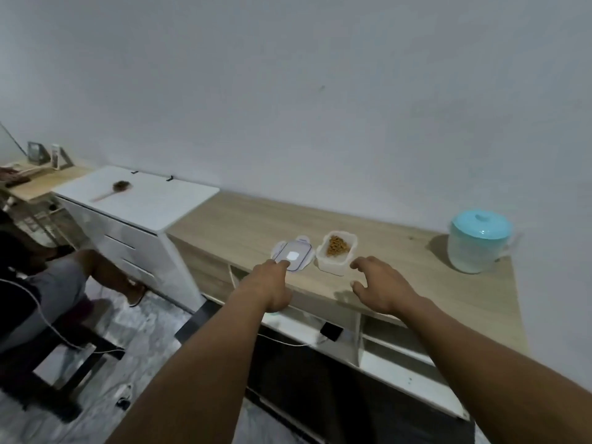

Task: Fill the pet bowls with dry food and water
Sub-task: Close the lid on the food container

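Note:
An open clear plastic container holding brown dry food stands on the wooden counter. Its clip lid lies flat just left of it. My left hand rests on the near edge of that lid, fingertips touching it. My right hand hovers with spread fingers just right of and in front of the container, holding nothing. A water pitcher with a turquoise lid stands at the counter's far right. No pet bowl is in view.
A white drawer cabinet with a brush on top adjoins the counter's left end. A seated person is on a chair at the left. Open shelves with a phone and cable sit under the counter.

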Action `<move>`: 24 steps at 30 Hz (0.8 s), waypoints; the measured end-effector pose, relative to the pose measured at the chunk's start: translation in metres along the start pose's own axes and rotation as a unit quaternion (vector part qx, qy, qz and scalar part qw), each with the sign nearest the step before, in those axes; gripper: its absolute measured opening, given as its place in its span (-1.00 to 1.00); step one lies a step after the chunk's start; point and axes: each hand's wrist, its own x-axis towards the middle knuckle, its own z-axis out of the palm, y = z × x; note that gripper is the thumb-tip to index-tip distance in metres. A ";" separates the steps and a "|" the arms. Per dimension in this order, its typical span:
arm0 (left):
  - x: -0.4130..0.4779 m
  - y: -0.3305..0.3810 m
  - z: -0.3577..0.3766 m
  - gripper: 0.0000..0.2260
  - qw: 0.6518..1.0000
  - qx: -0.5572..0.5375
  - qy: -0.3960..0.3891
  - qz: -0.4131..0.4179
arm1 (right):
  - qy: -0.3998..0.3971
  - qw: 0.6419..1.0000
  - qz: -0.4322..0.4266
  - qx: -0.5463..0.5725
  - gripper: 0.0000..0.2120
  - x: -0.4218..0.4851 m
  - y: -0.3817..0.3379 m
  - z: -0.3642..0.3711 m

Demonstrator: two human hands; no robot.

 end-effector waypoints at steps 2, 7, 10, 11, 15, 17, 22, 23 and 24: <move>0.024 -0.016 0.006 -0.34 1.000 0.005 -0.002 -0.005 | -0.010 1.000 -0.006 -0.015 -0.54 0.030 -0.004 0.013; 0.085 -0.042 0.029 -0.39 1.000 -0.005 -0.011 0.001 | -0.009 0.997 -0.033 -0.069 -0.55 0.104 -0.004 0.043; 0.114 -0.055 0.049 -0.41 1.000 -0.005 -0.029 0.005 | -0.018 0.992 -0.060 -0.108 -0.57 0.138 -0.008 0.060; 0.124 -0.060 0.055 -0.41 1.000 -0.005 -0.028 0.004 | -0.011 0.991 -0.070 -0.116 -0.57 0.148 -0.009 0.066; 0.160 -0.072 0.071 -0.46 0.999 0.023 -0.038 0.023 | -0.011 0.987 -0.098 -0.129 -0.54 0.180 -0.013 0.089; 0.175 -0.078 0.078 -0.53 0.998 0.031 -0.039 0.031 | -0.028 0.983 -0.106 -0.145 -0.52 0.193 -0.016 0.100; 0.214 -0.098 0.095 -0.60 0.994 0.053 -0.032 0.086 | -0.054 0.970 -0.103 -0.214 -0.61 0.222 -0.026 0.116; 0.219 -0.103 0.099 -0.62 0.993 0.052 -0.030 0.101 | -0.062 0.966 -0.093 -0.234 -0.61 0.225 -0.029 0.118; 0.224 -0.108 0.102 -0.63 0.992 0.049 -0.026 0.116 | -0.072 0.963 -0.077 -0.250 -0.60 0.226 -0.032 0.121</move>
